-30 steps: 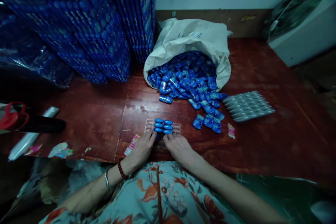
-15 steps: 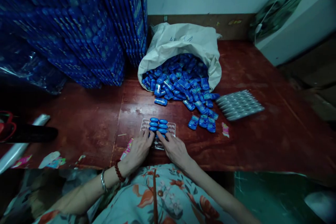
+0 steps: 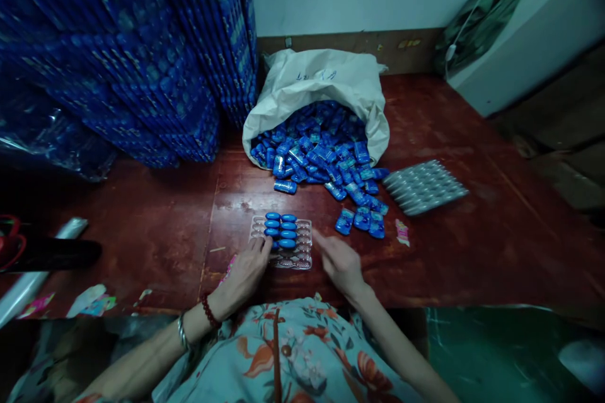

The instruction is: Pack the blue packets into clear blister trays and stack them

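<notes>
Your left hand touches glossy blue oval pieces in a clear plastic pocketed tray, lower centre.
Press squarely with its bunched fingers, grip unclear; your right hand, beside the tray, is half-curled, any hold unclear.

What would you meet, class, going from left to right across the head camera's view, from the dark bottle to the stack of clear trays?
Dark bottle → silver bangle → beaded bracelet → clear tray with blue capsules → right hand → stack of clear trays.
</notes>
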Motion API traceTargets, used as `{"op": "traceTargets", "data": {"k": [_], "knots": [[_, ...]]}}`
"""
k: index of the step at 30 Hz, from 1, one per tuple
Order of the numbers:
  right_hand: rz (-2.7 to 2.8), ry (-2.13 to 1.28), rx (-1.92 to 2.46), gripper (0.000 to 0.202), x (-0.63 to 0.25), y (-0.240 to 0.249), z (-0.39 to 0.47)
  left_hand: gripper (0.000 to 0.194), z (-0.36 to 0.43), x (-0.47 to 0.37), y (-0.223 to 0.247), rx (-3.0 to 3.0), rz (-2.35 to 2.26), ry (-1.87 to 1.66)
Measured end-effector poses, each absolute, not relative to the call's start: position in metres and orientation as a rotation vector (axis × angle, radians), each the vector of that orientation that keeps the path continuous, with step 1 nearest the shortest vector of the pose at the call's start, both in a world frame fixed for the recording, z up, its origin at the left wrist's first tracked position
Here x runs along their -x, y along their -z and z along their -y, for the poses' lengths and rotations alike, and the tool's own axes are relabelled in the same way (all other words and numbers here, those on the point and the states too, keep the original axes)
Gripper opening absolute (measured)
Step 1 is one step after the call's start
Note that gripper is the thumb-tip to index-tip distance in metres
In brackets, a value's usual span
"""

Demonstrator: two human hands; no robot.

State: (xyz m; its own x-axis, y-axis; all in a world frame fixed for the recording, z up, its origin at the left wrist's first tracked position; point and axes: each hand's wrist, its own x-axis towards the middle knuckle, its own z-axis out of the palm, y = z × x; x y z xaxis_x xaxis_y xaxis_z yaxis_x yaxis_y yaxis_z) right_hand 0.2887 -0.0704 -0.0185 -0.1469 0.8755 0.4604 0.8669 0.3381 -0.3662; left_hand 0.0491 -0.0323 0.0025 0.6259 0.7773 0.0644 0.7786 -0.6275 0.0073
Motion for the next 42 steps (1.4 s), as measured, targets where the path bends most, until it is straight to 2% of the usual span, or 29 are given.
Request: {"op": "traceTargets", "data": {"k": [4, 8, 11, 15, 19, 23, 26, 31, 35, 38, 42], "knots": [[1.589, 0.216, 1.988, 0.038, -0.355, 0.024, 0.061, 0.027, 0.032, -0.049, -0.017, 2.701, 1.367, 0.547], [1.867, 0.12, 2.141, 0.042, -0.386, 0.037, 0.058, 0.018, 0.037, -0.094, -0.028, 2.954, 1.133, 0.773], [1.974, 0.053, 2.139, 0.042, -0.377, 0.042, 0.066, 0.029, 0.036, -0.146, -0.02, 3.155, 1.116, 0.602], [2.024, 0.088, 2.132, 0.039, -0.359, 0.037, 0.085, 0.052, 0.023, -0.2, 0.003, 3.078, 1.416, 0.233], [1.995, 0.155, 2.272, 0.041, -0.344, 0.026, 0.098, 0.05, 0.013, -0.223, 0.017, 2.922, 1.481, 0.045], [1.732, 0.159, 2.556, 0.048, -0.325, 0.016, 0.094, 0.046, 0.017, -0.22, 0.018, 2.915, 1.376, 0.065], [1.678, 0.142, 2.622, 0.043, -0.318, 0.013, 0.086, 0.048, 0.026, -0.204, 0.013, 3.035, 1.34, 0.081], [1.724, 0.047, 2.446, 0.033, -0.328, 0.019, 0.08, 0.049, 0.041, -0.162, -0.008, 3.347, 1.189, 0.294], [1.631, -0.154, 2.037, 0.034, -0.335, 0.023, 0.09, 0.035, 0.052, -0.116, -0.028, 3.574, 1.088, 0.566], [1.612, -0.428, 1.798, 0.029, -0.324, 0.019, 0.104, 0.026, 0.062, -0.076, -0.031, 3.618, 1.293, 0.658], [1.655, -0.64, 1.598, 0.021, -0.289, 0.01, 0.112, 0.031, 0.073, -0.032, -0.015, 3.384, 1.735, 0.89]]}}
